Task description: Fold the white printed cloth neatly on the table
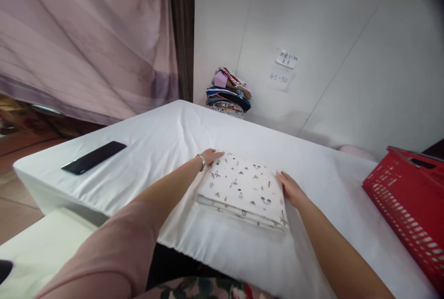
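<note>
A white cloth (243, 188) with a small scattered print lies folded into a thick, flat rectangle in front of me. Its layered edges show on the near side. At its far left corner, my left hand (210, 155), with a bracelet at the wrist, has its fingers closed on the edge. My right hand (290, 189) pinches the right edge near the far corner, thumb on top. The fingers under the cloth are hidden on both sides.
White sheeting covers the bed-like table (156, 146). A black phone-like slab (95, 157) lies on the left. A red plastic basket (405, 197) stands at right. Folded clothes (229, 93) are stacked by the wall, beneath paper notes (279, 78). A pink curtain (93, 35) hangs at left.
</note>
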A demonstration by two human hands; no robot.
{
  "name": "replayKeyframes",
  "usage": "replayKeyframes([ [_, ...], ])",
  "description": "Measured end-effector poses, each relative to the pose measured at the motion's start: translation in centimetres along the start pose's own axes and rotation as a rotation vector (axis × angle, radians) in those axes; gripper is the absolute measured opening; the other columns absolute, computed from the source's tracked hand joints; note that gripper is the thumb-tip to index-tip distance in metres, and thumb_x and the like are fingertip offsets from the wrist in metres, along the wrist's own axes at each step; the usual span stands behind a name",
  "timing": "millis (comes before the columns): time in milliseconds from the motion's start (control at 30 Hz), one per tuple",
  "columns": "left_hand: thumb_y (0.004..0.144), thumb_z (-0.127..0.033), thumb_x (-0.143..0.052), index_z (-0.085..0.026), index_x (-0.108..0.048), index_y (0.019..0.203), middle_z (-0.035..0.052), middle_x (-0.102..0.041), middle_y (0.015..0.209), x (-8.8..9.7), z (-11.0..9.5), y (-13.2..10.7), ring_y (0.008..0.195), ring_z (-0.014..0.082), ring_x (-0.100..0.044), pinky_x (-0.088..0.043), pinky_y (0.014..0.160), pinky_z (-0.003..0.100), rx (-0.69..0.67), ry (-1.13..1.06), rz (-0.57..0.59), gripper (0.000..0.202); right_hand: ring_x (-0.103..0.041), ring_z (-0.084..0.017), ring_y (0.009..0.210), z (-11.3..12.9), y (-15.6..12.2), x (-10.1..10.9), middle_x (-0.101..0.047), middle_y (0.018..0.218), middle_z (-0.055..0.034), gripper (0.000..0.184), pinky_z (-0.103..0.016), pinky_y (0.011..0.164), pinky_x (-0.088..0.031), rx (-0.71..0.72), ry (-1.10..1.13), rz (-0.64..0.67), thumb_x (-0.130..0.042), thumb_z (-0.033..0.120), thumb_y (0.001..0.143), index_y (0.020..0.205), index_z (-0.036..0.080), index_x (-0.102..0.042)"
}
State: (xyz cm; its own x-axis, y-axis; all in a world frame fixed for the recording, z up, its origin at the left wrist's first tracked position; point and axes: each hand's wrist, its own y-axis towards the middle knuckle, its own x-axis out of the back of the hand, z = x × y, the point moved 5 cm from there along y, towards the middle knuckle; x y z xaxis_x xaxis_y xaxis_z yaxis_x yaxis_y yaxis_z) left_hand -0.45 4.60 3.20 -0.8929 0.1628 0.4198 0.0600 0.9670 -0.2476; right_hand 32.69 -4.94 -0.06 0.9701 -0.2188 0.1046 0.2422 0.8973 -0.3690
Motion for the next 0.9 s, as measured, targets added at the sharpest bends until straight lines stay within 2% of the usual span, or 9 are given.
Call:
replayKeyframes([
  [100, 0.058, -0.035, -0.073, -0.013, -0.051, 0.116, 0.0132, -0.064, 0.102, -0.4, 1.5, 0.6, 0.084, 0.0230, -0.063, -0.050, 0.064, 0.028, 0.019, 0.027, 0.002, 0.066, -0.063, -0.022, 0.089, -0.2, -0.3, 0.2, -0.059, 0.115, -0.0115, 0.084, -0.030, 0.069, -0.052, 0.021, -0.138, -0.018, -0.068, 0.043, 0.067, 0.137, 0.022, -0.027],
  [200, 0.055, -0.026, -0.075, -0.017, -0.049, 0.120, 0.0099, -0.061, 0.112, -0.5, 1.7, 1.1, 0.091, 0.0207, -0.061, -0.049, 0.070, 0.025, -0.016, 0.033, -0.009, 0.070, -0.063, -0.022, 0.088, 0.9, -0.2, 0.0, -0.062, 0.108, -0.0103, 0.084, -0.031, 0.072, -0.052, 0.114, -0.247, -0.048, -0.067, 0.033, 0.066, 0.138, 0.022, -0.026],
  [300, 0.059, -0.030, -0.073, -0.021, -0.044, 0.126, 0.0092, -0.053, 0.124, -0.5, 1.6, 1.8, 0.099, 0.0206, -0.058, -0.048, 0.075, 0.025, -0.049, 0.045, -0.055, 0.074, -0.064, -0.023, 0.083, 1.8, 1.1, -0.3, -0.065, 0.099, -0.0087, 0.083, -0.033, 0.071, -0.052, 0.193, -0.280, -0.098, -0.063, 0.031, 0.068, 0.140, 0.020, -0.023],
  [433, 0.062, -0.037, -0.071, -0.020, -0.038, 0.130, 0.0113, -0.049, 0.128, -0.4, 1.9, 1.7, 0.105, 0.0230, -0.054, -0.046, 0.080, 0.028, -0.052, 0.078, -0.088, 0.078, -0.061, -0.027, 0.090, 2.0, 3.0, -0.4, -0.062, 0.105, -0.0131, 0.073, -0.040, 0.082, -0.047, 0.264, -0.604, -0.211, -0.059, 0.038, 0.070, 0.135, 0.015, -0.034],
  [500, 0.063, -0.039, -0.069, -0.021, -0.041, 0.129, 0.0097, -0.051, 0.125, 0.1, 1.9, 0.7, 0.103, 0.0219, -0.055, -0.047, 0.080, 0.028, -0.108, 0.136, -0.108, 0.074, -0.056, -0.029, 0.102, 2.1, 2.8, -0.4, -0.057, 0.116, -0.0145, 0.068, -0.043, 0.091, -0.041, 0.371, -0.765, -0.253, -0.057, 0.041, 0.071, 0.132, 0.015, -0.040],
  [600, 0.068, -0.040, -0.064, -0.024, -0.052, 0.117, 0.0053, -0.055, 0.115, 1.4, 1.6, -2.4, 0.096, 0.0182, -0.057, -0.047, 0.079, 0.027, -0.314, 0.235, -0.163, 0.053, -0.045, -0.028, 0.116, 2.2, -0.2, -0.9, -0.049, 0.126, -0.0124, 0.052, -0.043, 0.099, -0.034, 0.647, -0.869, -0.253, -0.053, 0.040, 0.075, 0.122, 0.017, -0.050],
  [667, 0.072, -0.041, -0.059, -0.024, -0.059, 0.106, 0.0032, -0.057, 0.110, 1.9, 1.7, -5.1, 0.092, 0.0161, -0.057, -0.048, 0.078, 0.027, -0.484, 0.257, -0.122, 0.038, -0.047, -0.025, 0.114, 1.7, -3.1, -1.7, -0.054, 0.121, -0.0096, 0.040, -0.041, 0.098, -0.036, 0.791, -0.871, -0.143, -0.048, 0.039, 0.079, 0.112, 0.019, -0.057],
  [767, 0.074, -0.039, -0.058, -0.025, -0.064, 0.095, 0.0025, -0.058, 0.108, 1.8, 2.3, -8.6, 0.096, 0.0167, -0.054, -0.046, 0.082, 0.029, -0.675, 0.371, 0.018, 0.026, -0.053, -0.021, 0.104, 0.6, -7.0, -2.7, -0.059, 0.111, -0.0062, 0.030, -0.037, 0.089, -0.044, 0.863, -0.867, 0.077, -0.047, 0.039, 0.082, 0.105, 0.023, -0.060],
  [900, 0.078, -0.030, -0.055, -0.025, -0.065, 0.095, 0.0039, -0.058, 0.110, 1.1, 3.0, -10.7, 0.099, 0.0183, -0.051, -0.046, 0.080, 0.031, -0.803, 0.571, 0.083, 0.020, -0.052, -0.022, 0.103, 0.0, -9.5, -3.1, -0.058, 0.110, -0.0057, 0.025, -0.040, 0.089, -0.043, 0.949, -0.943, 0.155, -0.046, 0.033, 0.086, 0.103, 0.025, -0.062],
])
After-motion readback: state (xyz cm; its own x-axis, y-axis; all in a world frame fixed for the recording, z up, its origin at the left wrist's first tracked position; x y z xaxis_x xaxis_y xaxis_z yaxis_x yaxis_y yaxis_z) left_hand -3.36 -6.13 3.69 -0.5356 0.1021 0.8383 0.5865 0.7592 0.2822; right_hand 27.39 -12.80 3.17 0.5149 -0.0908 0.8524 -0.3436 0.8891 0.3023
